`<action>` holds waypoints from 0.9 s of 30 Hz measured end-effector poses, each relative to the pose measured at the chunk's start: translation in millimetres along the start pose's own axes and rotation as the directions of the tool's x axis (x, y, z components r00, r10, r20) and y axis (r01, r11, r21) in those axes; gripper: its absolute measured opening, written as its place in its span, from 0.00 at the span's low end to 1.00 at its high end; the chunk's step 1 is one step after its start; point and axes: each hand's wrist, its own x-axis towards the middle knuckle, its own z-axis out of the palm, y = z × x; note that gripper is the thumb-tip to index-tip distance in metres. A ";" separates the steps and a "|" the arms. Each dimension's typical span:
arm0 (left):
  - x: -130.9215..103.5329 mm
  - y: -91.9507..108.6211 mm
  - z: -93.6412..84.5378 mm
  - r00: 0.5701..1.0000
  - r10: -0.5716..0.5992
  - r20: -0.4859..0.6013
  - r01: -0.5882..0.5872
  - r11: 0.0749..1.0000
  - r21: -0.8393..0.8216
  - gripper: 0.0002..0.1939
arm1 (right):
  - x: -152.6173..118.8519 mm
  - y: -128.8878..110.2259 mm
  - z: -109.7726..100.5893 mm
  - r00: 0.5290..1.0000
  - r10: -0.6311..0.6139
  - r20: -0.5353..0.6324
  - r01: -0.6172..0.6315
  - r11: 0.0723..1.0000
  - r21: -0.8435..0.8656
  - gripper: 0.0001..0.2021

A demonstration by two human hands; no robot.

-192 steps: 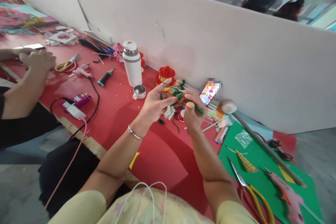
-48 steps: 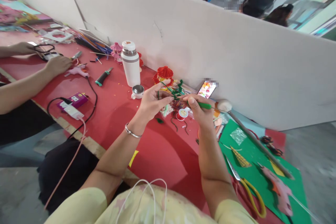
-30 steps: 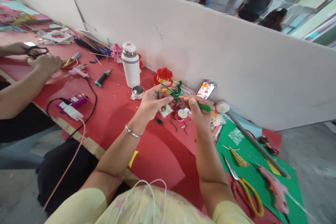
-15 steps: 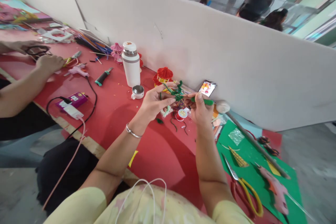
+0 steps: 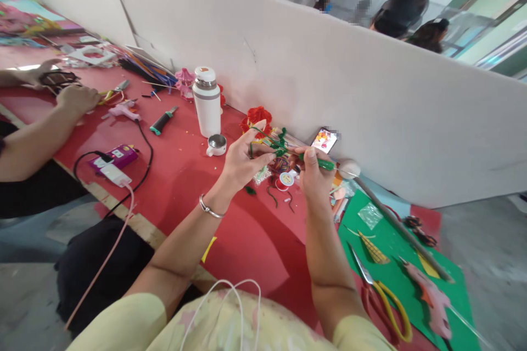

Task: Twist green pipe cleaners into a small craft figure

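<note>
My left hand [image 5: 241,160] pinches a small piece of green crochet [image 5: 281,146], with green yarn running over its raised index finger. In my right hand [image 5: 316,178] is a green-handled crochet hook [image 5: 324,164], its thin shaft pointing left into the crochet. The hook's tip is lost among the stitches. Below the hands lie a spool of red thread [image 5: 284,181], a ball of multicoloured yarn [image 5: 280,164] and a white beaded piece [image 5: 262,175]. Just behind the left fingertips stands a red and yellow ornament [image 5: 257,118].
A white flask [image 5: 206,104] and its cup [image 5: 216,145] stand left of the hands. A phone [image 5: 325,140] leans by the partition. Scissors [image 5: 381,296] and a pink glue gun [image 5: 430,299] lie at right on green sheet. A co-worker's hands [image 5: 78,97] are at far left.
My left index finger has lifted and straightened, drawing the green yarn up with it. The right hand and hook have stayed nearly in place, the handle turned slightly.
</note>
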 end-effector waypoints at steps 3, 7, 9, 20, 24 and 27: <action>-1.0 -0.3 2.1 0.998 0.051 -0.035 -0.048 0.996 0.075 0.49 | -3.0 -0.9 1.5 0.995 -0.095 0.010 0.095 0.991 -0.092 0.16; -0.2 -2.7 2.0 0.997 0.065 -0.031 -0.061 0.991 0.115 0.50 | -4.9 1.4 1.4 0.985 -0.172 0.034 0.175 0.977 -0.123 0.16; 0.3 -3.9 1.6 0.996 0.082 -0.031 -0.077 0.988 0.135 0.50 | -5.0 3.5 0.6 0.981 -0.187 0.053 0.192 0.974 -0.119 0.16; -1.3 -0.3 2.2 0.991 0.122 -0.051 -0.110 0.975 0.194 0.51 | -6.9 -1.4 1.1 0.975 -0.147 0.166 0.162 0.984 -0.080 0.08; -0.5 0.2 2.1 0.993 0.114 -0.037 -0.107 0.982 0.153 0.54 | -8.0 -2.2 0.2 0.970 -0.134 0.203 0.168 0.973 -0.161 0.06; 0.2 0.3 2.6 0.993 0.112 -0.038 -0.106 0.985 0.137 0.55 | -8.1 1.5 -0.8 0.966 -0.162 0.202 0.204 0.957 -0.208 0.06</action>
